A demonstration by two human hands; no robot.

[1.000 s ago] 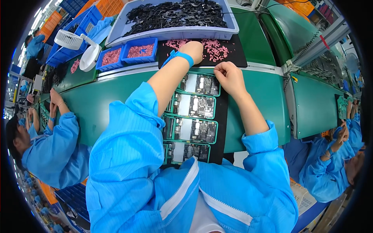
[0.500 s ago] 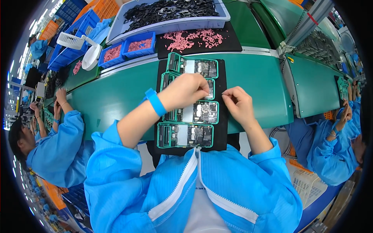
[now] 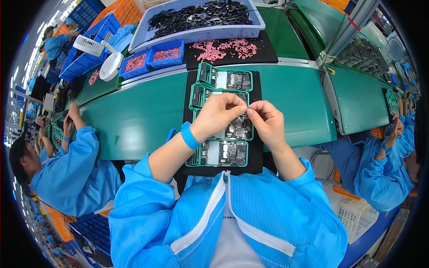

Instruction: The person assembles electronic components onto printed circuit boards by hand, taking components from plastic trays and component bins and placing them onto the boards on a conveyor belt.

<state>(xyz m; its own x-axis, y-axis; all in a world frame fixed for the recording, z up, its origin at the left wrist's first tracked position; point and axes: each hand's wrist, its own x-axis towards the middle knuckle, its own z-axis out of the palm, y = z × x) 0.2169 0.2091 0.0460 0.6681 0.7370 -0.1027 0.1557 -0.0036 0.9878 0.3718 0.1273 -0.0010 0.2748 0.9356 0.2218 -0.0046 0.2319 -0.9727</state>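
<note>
My left hand [image 3: 222,115], with a blue band on its wrist, and my right hand [image 3: 269,121] meet above a column of opened phones. Thumb and fingers of each are pinched, their tips touching or almost touching. Whatever lies between them is too small to make out. Several phones in green frames, with circuit boards exposed, lie on a black mat [image 3: 255,161]. The nearest phone [image 3: 226,153] and the farthest phone [image 3: 237,81] show well; my hands partly cover the middle ones.
Beyond the green bench [image 3: 295,100] lie loose pink pieces [image 3: 212,50] on a black pad. Two blue bins [image 3: 166,64] hold more, beside a large tray [image 3: 208,32] of black parts. A white fan [image 3: 110,64] stands left. Co-workers in blue sit on both sides.
My hands, apart before, have come together over the phones. The right hand moved left and the left hand slightly right. The whole view has shifted a little.
</note>
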